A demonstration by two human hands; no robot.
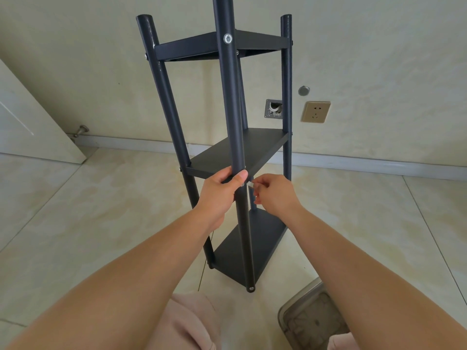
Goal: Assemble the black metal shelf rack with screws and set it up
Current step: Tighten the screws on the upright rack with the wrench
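Observation:
The black metal shelf rack (235, 152) stands upright on the floor in front of me, with three shelves between its black posts. My left hand (222, 190) grips the near front post (233, 117) at the level of the middle shelf (265, 147). My right hand (273, 193) pinches a small silver piece (249, 183), a screw or a tool tip, right beside that post at the corner of the middle shelf. A silver screw head (227, 38) shows on the same post at the top shelf. The joint under my fingers is hidden.
A cream wall with a gold socket (316, 111) and an open wall box (273, 108) stands behind the rack. A white door (27, 122) and its stopper are at the left. A metal tray (310, 322) lies on the tiled floor at bottom right, by my knees.

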